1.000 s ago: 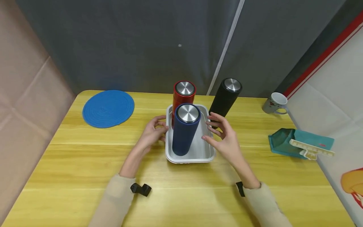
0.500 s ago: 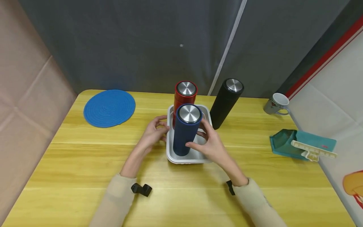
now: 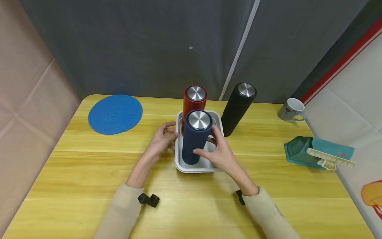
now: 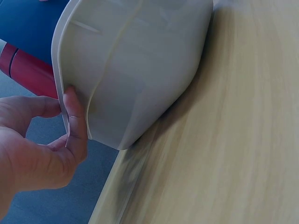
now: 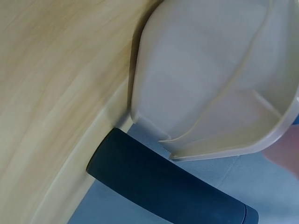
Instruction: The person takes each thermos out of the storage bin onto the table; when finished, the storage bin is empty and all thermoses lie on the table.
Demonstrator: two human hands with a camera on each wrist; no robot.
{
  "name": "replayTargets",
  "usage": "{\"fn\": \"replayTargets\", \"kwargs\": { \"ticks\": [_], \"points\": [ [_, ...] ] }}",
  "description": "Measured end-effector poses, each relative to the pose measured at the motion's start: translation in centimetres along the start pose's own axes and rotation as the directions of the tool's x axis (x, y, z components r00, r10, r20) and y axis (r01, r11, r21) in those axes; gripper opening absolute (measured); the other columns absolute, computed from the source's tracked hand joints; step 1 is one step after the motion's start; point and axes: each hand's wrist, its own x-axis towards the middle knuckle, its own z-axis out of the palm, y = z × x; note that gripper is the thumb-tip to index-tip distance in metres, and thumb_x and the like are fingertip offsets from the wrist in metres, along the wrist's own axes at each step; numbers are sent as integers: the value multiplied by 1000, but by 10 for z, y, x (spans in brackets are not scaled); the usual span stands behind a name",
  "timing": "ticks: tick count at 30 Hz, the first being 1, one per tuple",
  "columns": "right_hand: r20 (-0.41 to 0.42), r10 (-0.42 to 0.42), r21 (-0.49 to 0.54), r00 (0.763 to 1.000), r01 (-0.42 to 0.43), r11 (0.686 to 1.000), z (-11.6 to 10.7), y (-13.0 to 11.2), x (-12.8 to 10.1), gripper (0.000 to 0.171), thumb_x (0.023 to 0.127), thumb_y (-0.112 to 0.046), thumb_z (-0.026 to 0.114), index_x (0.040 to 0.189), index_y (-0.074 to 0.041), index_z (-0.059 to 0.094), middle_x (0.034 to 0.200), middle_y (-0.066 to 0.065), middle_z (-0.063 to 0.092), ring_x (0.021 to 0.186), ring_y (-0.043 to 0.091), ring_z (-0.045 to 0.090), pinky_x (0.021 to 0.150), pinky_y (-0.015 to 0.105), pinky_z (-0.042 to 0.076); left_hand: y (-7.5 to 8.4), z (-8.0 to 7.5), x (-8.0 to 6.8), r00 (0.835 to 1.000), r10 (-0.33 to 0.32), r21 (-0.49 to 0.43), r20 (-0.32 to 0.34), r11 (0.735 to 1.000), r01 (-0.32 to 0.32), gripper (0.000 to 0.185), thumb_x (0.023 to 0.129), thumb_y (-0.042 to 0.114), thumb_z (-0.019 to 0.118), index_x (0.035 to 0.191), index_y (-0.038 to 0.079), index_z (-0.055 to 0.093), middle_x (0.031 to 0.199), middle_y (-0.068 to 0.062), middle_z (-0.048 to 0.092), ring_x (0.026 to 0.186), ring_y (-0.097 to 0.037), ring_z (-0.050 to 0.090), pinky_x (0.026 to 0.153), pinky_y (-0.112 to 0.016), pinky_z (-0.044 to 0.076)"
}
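A dark blue flask (image 3: 194,139) with a steel lid stands at the front of a white tray (image 3: 191,168). Behind it in the tray stands a red flask (image 3: 192,101). My right hand (image 3: 206,144) grips the blue flask low on its right side, thumb across the front. My left hand (image 3: 169,133) holds the tray's left rim. In the left wrist view the thumb (image 4: 75,116) presses the outside of the tray (image 4: 140,70), with a finger on the rim's other side. The right wrist view shows the tray (image 5: 210,88) from outside.
A black flask (image 3: 237,109) stands on the yellow wooden table (image 3: 89,172), just right of the tray; it also shows as the black flask (image 5: 163,186). A blue round mat (image 3: 114,114) lies far left. A white mug (image 3: 290,109) and a teal box (image 3: 316,152) sit right.
My right hand moved left from beside the tray's right rim to the blue flask and curled round it. The left hand stayed on the tray's left rim.
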Motion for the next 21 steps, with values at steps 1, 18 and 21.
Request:
{"fn": "replayTargets", "kwargs": {
  "ticks": [1, 18, 21],
  "points": [
    [-1, -1, -1, 1000, 1, 1000, 0, 0, 0, 84, 71, 0, 84, 142, -7, 38, 135, 9, 49, 119, 23, 51, 97, 35, 48, 0, 0, 0, 1000, -1, -1, 1, 1000, 1, 52, 92, 0, 56, 141, 3, 39, 109, -16, 48, 69, -15, 58, 54, -26, 54],
    [-64, -18, -45, 998, 15, 999, 4, -2, -3, 76, 71, -2, 85, 135, -5, 44, 127, 10, 54, 112, 24, 55, 92, 38, 51, 1, 1, -1, 1000, -9, 5, -1, 1000, 9, 52, 93, 1, 56, 142, 4, 39, 111, -16, 47, 71, -16, 58, 55, -25, 54],
    [-71, -17, -56, 997, 13, 998, 5, -3, -3, 77, 70, -4, 85, 135, -7, 45, 126, 9, 54, 111, 24, 55, 92, 39, 52, 1, 1, -1, 1000, -7, 5, -6, 1000, 7, 51, 93, 1, 56, 141, 4, 39, 110, -16, 48, 70, -16, 58, 54, -25, 54]
  ]
}}
